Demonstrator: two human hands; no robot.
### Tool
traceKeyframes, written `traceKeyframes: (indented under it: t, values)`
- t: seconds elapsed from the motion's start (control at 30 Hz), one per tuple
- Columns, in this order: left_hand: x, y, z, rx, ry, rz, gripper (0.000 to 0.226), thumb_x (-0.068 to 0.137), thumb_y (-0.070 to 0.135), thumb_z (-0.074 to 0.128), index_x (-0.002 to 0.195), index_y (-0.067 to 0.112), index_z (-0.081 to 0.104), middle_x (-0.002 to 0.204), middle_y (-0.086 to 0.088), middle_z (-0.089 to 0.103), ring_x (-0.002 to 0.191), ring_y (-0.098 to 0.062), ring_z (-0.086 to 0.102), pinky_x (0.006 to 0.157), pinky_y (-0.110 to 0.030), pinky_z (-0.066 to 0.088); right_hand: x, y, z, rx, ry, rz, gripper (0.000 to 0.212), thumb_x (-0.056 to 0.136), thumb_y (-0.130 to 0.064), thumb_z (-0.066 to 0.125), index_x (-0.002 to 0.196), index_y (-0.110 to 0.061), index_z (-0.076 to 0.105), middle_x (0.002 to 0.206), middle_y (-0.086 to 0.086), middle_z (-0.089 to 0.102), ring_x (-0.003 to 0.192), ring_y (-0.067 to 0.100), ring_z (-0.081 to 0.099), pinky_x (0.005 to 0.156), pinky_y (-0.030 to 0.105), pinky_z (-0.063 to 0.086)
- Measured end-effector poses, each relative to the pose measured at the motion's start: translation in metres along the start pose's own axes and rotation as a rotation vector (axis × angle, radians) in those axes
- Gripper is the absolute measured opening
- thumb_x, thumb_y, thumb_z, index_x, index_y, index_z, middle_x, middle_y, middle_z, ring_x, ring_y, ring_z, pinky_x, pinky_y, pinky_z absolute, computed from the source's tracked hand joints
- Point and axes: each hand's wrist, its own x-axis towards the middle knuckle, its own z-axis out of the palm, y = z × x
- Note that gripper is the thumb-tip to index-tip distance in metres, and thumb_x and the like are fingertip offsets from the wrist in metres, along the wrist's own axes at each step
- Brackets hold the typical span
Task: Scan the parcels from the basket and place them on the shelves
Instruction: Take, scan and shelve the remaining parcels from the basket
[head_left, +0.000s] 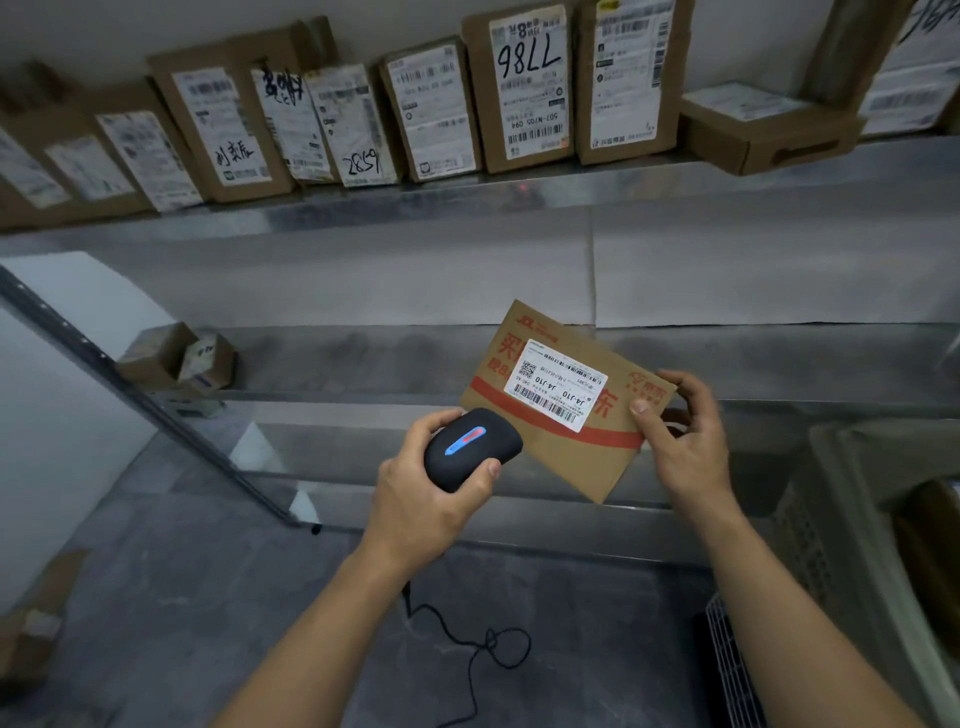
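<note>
Your parcel, a flat brown cardboard envelope with red print and a red band, is held tilted in the air in front of the lower shelf, its white label facing you. Your right hand pinches its right edge, thumb pressed on the front face and the other fingers curled behind. Your left hand wraps around the black scanner, thumb along its right side and fingers curled over its left; the scanner's nose points at the parcel's lower left corner, and a blue and red strip glows on its top. Its cord hangs down from your wrist and loops over the grey floor. Two small boxes sit at the left end of the lower shelf. A row of labelled cardboard boxes stands on the upper shelf. The basket stands at the right edge, only partly in view.
</note>
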Motion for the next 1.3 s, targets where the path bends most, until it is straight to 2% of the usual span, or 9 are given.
traceKeyframes:
  t: [0.13, 0.27, 0.47, 0.53, 0.67, 0.87, 1.0, 1.1, 1.3]
  values:
    - [-0.003, -0.009, -0.015, -0.022, 0.046, 0.000, 0.050, 0.070, 0.048, 0.080, 0.114, 0.049, 0.057, 0.104, 0.037, 0.067, 0.094, 0.005, 0.069, 0.074, -0.010, 0.050, -0.001, -0.004, 0.016, 0.018, -0.010, -0.009, 0.038, 0.094, -0.032, 0.069, 0.127, -0.034, 0.052, 0.118, -0.017, 0.059, 0.105, 0.007, 0.063, 0.076, 0.026, 0.058]
    - [-0.007, -0.026, -0.041, -0.076, 0.147, -0.023, 0.053, 0.067, 0.057, 0.076, 0.116, 0.049, 0.058, 0.105, 0.034, 0.069, 0.095, 0.000, 0.070, 0.080, -0.025, 0.058, -0.003, -0.008, 0.044, 0.046, -0.053, -0.016, 0.036, 0.091, -0.033, 0.072, 0.120, -0.042, 0.052, 0.118, -0.016, 0.061, 0.111, 0.011, 0.062, 0.084, 0.034, 0.059]
    - [-0.009, -0.061, -0.089, -0.124, 0.291, -0.079, 0.054, 0.068, 0.058, 0.079, 0.117, 0.052, 0.059, 0.106, 0.024, 0.072, 0.086, -0.014, 0.074, 0.076, -0.049, 0.063, -0.010, -0.017, 0.114, 0.059, -0.136, -0.020, 0.037, 0.088, -0.036, 0.076, 0.113, -0.049, 0.052, 0.120, -0.014, 0.062, 0.116, 0.014, 0.060, 0.093, 0.042, 0.058]
    - [-0.010, -0.072, -0.105, -0.129, 0.332, -0.099, 0.055, 0.068, 0.059, 0.079, 0.118, 0.050, 0.059, 0.107, 0.026, 0.071, 0.089, -0.012, 0.073, 0.077, -0.045, 0.063, -0.014, -0.019, 0.139, 0.049, -0.161, -0.015, 0.037, 0.088, -0.038, 0.077, 0.113, -0.050, 0.052, 0.119, -0.015, 0.063, 0.116, 0.015, 0.060, 0.094, 0.046, 0.058]
    - [-0.011, -0.088, -0.135, -0.111, 0.401, -0.118, 0.050, 0.070, 0.051, 0.080, 0.114, 0.050, 0.057, 0.105, 0.039, 0.066, 0.096, 0.003, 0.068, 0.077, -0.010, 0.051, -0.022, -0.023, 0.188, 0.038, -0.213, -0.008, 0.035, 0.088, -0.038, 0.077, 0.110, -0.051, 0.053, 0.115, -0.020, 0.063, 0.113, 0.014, 0.061, 0.094, 0.049, 0.058]
    - [-0.001, -0.123, -0.175, -0.131, 0.468, -0.158, 0.055, 0.065, 0.063, 0.077, 0.115, 0.052, 0.058, 0.107, 0.028, 0.069, 0.094, -0.004, 0.071, 0.080, -0.038, 0.062, -0.027, -0.025, 0.257, 0.022, -0.281, -0.004, 0.033, 0.088, -0.040, 0.077, 0.109, -0.055, 0.055, 0.111, -0.027, 0.065, 0.113, 0.018, 0.063, 0.092, 0.051, 0.058]
    - [0.008, -0.141, -0.198, -0.142, 0.498, -0.172, 0.055, 0.064, 0.065, 0.076, 0.114, 0.052, 0.059, 0.104, 0.027, 0.071, 0.090, -0.004, 0.072, 0.080, -0.036, 0.062, -0.027, -0.027, 0.296, -0.027, -0.311, -0.019, 0.034, 0.095, -0.039, 0.070, 0.115, -0.059, 0.052, 0.126, -0.013, 0.062, 0.116, 0.019, 0.062, 0.093, 0.044, 0.058]
    - [0.015, -0.153, -0.212, -0.136, 0.501, -0.178, 0.053, 0.064, 0.066, 0.075, 0.112, 0.053, 0.058, 0.100, 0.029, 0.071, 0.088, -0.002, 0.071, 0.078, -0.029, 0.060, -0.024, -0.025, 0.319, -0.093, -0.319, -0.035, 0.036, 0.097, -0.039, 0.066, 0.129, -0.048, 0.051, 0.135, -0.004, 0.056, 0.119, 0.019, 0.060, 0.094, 0.040, 0.057]
    - [0.029, -0.179, -0.237, -0.153, 0.477, -0.200, 0.056, 0.065, 0.066, 0.077, 0.116, 0.052, 0.057, 0.104, 0.030, 0.069, 0.088, -0.005, 0.073, 0.076, -0.040, 0.063, -0.020, -0.018, 0.359, -0.163, -0.309, -0.041, 0.041, 0.100, -0.041, 0.061, 0.139, -0.039, 0.049, 0.139, -0.002, 0.052, 0.119, 0.018, 0.058, 0.084, 0.026, 0.055]
